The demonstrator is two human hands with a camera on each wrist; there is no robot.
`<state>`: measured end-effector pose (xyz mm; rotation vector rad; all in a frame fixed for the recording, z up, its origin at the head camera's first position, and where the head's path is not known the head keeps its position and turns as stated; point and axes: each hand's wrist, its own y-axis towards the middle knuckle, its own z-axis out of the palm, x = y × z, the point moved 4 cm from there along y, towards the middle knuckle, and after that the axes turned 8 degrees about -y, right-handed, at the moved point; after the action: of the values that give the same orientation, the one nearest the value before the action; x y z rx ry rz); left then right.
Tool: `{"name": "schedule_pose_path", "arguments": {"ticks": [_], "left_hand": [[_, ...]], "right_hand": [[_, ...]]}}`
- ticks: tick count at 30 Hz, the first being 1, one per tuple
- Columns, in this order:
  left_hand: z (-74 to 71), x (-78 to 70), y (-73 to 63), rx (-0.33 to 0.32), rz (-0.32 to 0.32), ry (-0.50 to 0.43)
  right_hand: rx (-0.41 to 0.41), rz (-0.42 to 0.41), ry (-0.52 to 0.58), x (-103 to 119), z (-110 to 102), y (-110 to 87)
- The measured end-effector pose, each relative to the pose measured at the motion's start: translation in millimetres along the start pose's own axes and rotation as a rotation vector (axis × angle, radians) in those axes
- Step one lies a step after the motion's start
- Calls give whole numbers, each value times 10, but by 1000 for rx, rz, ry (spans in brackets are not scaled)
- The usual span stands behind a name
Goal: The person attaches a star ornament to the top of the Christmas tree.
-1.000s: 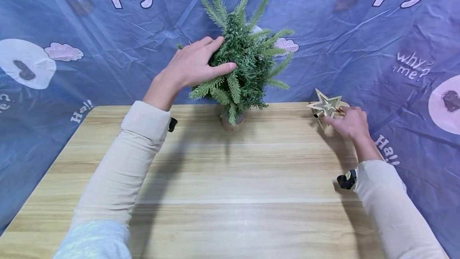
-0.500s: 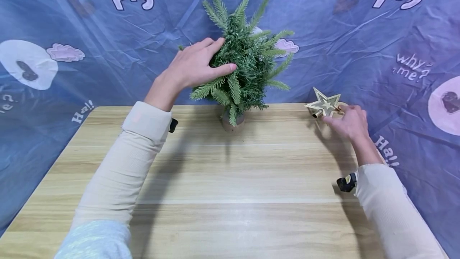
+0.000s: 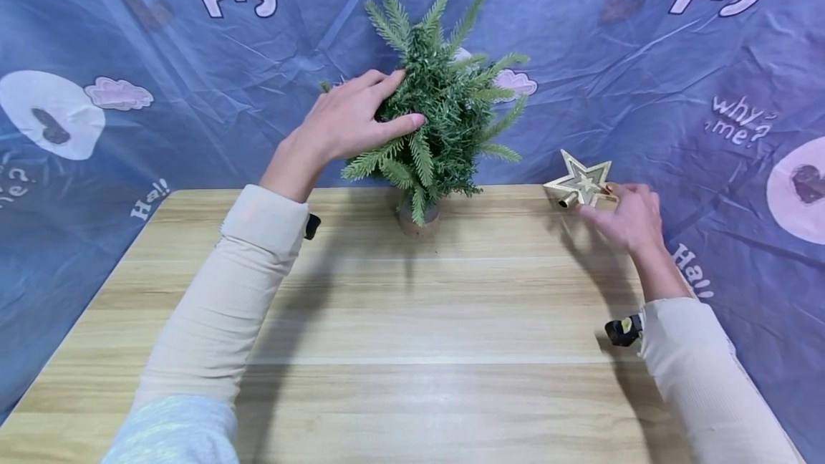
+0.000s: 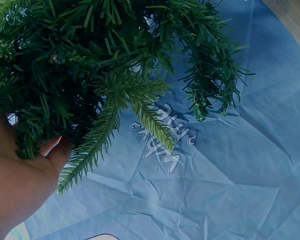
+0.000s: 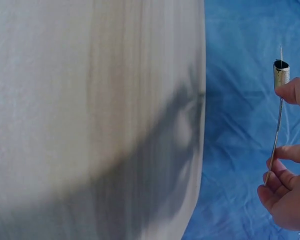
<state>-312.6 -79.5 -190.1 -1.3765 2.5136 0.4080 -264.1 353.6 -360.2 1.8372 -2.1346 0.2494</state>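
A small artificial Christmas tree (image 3: 451, 106) stands upright at the back of the table on a round brown base (image 3: 420, 224). My left hand (image 3: 351, 114) holds its left side, thumb across the front and fingertips sunk in the greenery. In the left wrist view that thumb presses among the needles, and the other fingers are largely hidden. At the back right corner, my right hand (image 3: 630, 217) pinches a gold star tree topper (image 3: 584, 183) above the tabletop. Seen edge-on in the right wrist view, the star shows its open-ended tube (image 5: 281, 76), with the thumb against it.
The pale wooden table (image 3: 425, 392) spreads out in front of the tree. A blue printed cloth (image 3: 258, 92) hangs close behind and along both sides. Both wrists wear small black cameras, the right one (image 3: 623, 331) low over the wood.
The star has tipped up a little and shifted slightly left and upward in my right hand. My left hand and the tree have stayed in practically the same place.
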Motion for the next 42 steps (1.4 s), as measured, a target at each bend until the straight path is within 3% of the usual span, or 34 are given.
{"name": "schedule_pose_path", "arguments": {"ticks": [15,26,42], "left_hand": [[23,-4,-38,-33,21,-8],[18,20,-29,-67,71,-51],[21,35,-30,-107,65,-41]], "right_hand": [[-60,-45,-6,184,-136,-11],[-86,-66,17,296,-167,-1],[-190,-138,45,638,-365,7]]}}
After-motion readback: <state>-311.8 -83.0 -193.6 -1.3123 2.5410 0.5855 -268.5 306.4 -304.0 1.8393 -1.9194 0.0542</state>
